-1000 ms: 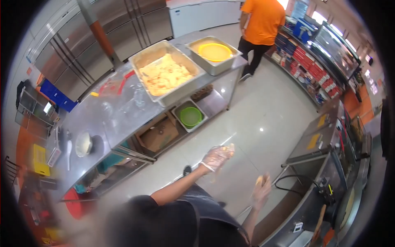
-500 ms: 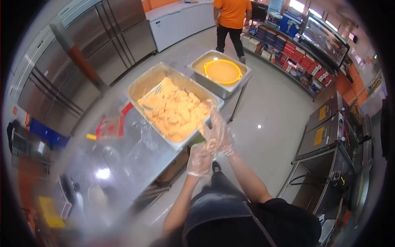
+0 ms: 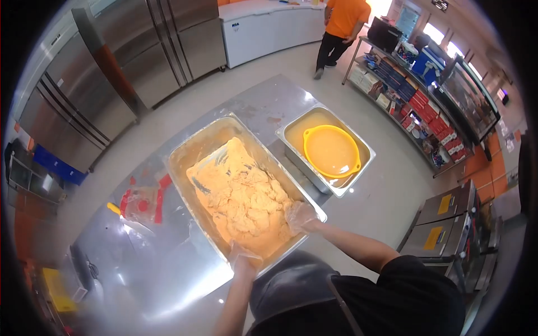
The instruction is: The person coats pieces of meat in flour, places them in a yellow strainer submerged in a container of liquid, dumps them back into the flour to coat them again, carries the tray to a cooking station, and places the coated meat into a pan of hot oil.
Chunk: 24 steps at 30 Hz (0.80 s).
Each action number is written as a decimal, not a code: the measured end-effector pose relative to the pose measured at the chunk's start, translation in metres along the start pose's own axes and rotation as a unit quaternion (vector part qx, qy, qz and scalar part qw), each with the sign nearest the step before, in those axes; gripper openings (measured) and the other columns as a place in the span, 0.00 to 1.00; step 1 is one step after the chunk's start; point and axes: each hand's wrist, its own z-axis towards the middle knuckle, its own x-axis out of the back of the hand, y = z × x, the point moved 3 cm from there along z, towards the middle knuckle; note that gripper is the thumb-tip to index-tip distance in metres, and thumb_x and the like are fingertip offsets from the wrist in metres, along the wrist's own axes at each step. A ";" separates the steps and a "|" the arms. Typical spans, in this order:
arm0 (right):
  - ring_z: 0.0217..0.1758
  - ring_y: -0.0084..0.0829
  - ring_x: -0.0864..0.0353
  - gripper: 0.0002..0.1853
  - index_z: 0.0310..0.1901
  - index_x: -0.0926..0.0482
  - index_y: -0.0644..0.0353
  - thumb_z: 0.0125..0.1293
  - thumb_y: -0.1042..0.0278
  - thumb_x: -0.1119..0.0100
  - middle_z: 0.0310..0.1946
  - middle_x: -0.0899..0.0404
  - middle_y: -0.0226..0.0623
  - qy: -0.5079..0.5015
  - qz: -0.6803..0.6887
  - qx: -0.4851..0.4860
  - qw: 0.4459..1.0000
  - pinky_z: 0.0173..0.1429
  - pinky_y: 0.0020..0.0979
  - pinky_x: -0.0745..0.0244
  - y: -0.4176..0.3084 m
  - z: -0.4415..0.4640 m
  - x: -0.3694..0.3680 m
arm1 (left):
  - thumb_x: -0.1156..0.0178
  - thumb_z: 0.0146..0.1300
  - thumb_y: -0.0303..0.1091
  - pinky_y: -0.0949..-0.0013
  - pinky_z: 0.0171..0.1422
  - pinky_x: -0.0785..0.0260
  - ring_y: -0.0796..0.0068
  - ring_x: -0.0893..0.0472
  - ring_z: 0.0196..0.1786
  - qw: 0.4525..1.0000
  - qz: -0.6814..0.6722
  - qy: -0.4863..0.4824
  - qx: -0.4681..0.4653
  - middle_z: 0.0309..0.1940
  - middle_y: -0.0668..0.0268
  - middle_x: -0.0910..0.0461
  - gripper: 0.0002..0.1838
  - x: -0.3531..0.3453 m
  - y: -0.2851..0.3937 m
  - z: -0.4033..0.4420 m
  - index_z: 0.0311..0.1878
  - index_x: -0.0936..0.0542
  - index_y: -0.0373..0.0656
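Note:
A deep metal pan (image 3: 182, 140) on the steel table holds a heap of orange-yellow flour-coated pieces (image 3: 246, 196), thick and clumpy. My left hand (image 3: 245, 259), in a clear plastic glove, reaches into the pan at its near left corner and touches the coating. At the near right side, my right hand (image 3: 301, 217), gloved the same way, presses into the edge of the heap. The fingers of both hands are mostly hidden by gloves and coating, so I cannot tell whether they grip anything.
A second metal pan (image 3: 291, 126) holds cloudy liquid and a yellow strainer (image 3: 332, 151). On the steel table (image 3: 168, 263) lies a red-and-clear plastic bag (image 3: 143, 204). A person in an orange shirt (image 3: 344, 19) stands near a white chest freezer (image 3: 269, 31). Stocked shelves (image 3: 412, 101) stand right.
Both hands have come apart and moved from beyond the pan's near right edge down into the coating. My view is now closer over the pan. The person in orange has moved farther off.

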 end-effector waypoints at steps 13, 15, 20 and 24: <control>0.56 0.37 0.21 0.20 0.56 0.26 0.53 0.73 0.57 0.65 0.55 0.23 0.36 0.024 0.792 -0.523 0.315 0.57 0.48 0.23 -0.040 0.014 0.040 | 0.62 0.72 0.62 0.49 0.65 0.32 0.59 0.30 0.65 0.969 -0.205 0.128 0.051 0.66 0.62 0.32 0.34 -0.020 -0.002 0.039 0.68 0.35 0.47; 0.58 0.37 0.23 0.21 0.57 0.26 0.53 0.73 0.58 0.68 0.58 0.25 0.36 0.014 0.830 -0.470 0.299 0.60 0.45 0.24 -0.049 0.024 0.042 | 0.62 0.73 0.59 0.52 0.71 0.38 0.59 0.32 0.67 0.961 -0.242 0.111 0.070 0.68 0.63 0.34 0.33 -0.039 0.019 0.040 0.71 0.39 0.47; 0.58 0.37 0.23 0.22 0.60 0.29 0.57 0.73 0.61 0.68 0.59 0.25 0.36 0.011 0.904 -0.342 0.258 0.61 0.39 0.25 -0.052 0.059 0.037 | 0.61 0.73 0.58 0.50 0.72 0.40 0.60 0.35 0.69 0.962 -0.268 0.055 0.003 0.69 0.61 0.36 0.32 -0.059 0.041 0.058 0.70 0.37 0.47; 0.57 0.36 0.23 0.20 0.58 0.27 0.59 0.72 0.61 0.63 0.55 0.24 0.38 -0.075 0.981 -0.056 0.172 0.56 0.39 0.24 -0.013 0.064 -0.001 | 0.60 0.72 0.60 0.48 0.74 0.45 0.59 0.36 0.70 0.946 -0.310 -0.097 -0.021 0.69 0.60 0.36 0.33 -0.076 0.105 0.054 0.70 0.36 0.47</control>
